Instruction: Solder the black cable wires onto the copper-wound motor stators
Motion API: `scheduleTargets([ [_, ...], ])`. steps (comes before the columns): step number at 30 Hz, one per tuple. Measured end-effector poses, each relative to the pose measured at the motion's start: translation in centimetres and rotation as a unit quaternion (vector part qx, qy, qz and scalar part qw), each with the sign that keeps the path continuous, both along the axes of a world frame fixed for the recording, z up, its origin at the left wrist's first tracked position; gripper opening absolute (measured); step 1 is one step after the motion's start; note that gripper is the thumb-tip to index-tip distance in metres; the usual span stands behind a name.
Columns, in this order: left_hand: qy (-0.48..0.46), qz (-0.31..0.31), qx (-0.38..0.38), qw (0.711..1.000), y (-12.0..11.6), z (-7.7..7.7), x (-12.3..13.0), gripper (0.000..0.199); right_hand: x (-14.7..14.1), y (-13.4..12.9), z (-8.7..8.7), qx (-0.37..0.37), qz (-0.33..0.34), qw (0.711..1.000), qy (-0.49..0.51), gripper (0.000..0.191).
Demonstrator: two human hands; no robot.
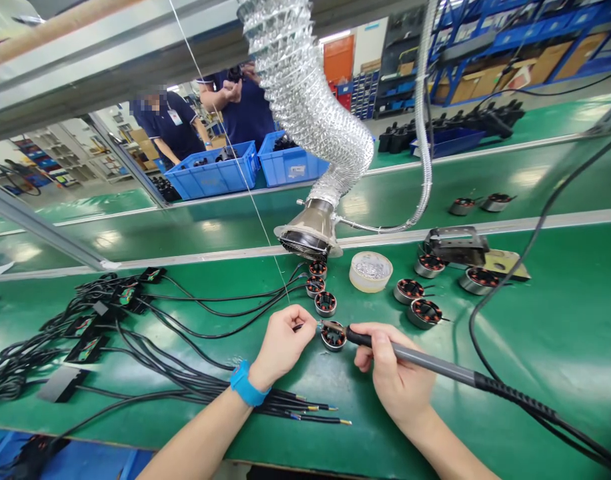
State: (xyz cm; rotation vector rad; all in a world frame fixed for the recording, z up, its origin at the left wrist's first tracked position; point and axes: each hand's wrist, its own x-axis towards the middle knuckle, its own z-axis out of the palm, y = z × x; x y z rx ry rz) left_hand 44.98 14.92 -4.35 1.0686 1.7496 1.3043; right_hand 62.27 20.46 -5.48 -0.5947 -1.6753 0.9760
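My left hand (280, 343) pinches a thin dark wire end (305, 327) just left of a small motor stator with copper windings (333, 337). My right hand (390, 373) grips a grey soldering iron (415, 355), whose tip reaches the top of that stator. A blue wrist strap (248, 385) circles my left wrist. Several black cables with bare tinned ends (305, 408) lie under my left forearm. More stators (424, 313) stand on the green mat (535, 347) to the right, and others (325, 303) stand above my hands.
A silver flexible duct (305, 113) ends in a nozzle (310, 233) above the work. A round tub of scraps (370, 271) and a metal jig (455, 245) sit beyond the stators. Behind the bench, two co-workers (168, 127) stand near blue crates (210, 170).
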Motion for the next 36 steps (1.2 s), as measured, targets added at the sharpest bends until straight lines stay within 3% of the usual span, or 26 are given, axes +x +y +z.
scheduleTargets([
  [20,0.008,-0.008,0.005,1.000,-0.19,-0.15,-0.09,0.017,-0.17,0.03,-0.20,-0.012,0.015,1.000,-0.002,0.025],
  [28,0.011,-0.009,0.005,1.000,-0.12,-0.02,-0.15,0.015,-0.02,-0.12,-0.53,-0.049,-0.013,0.998,0.025,0.028],
  [36,0.011,-0.004,0.004,1.000,-0.17,-0.06,-0.11,0.016,0.01,-0.21,-0.30,-0.026,-0.020,0.999,0.010,0.027],
])
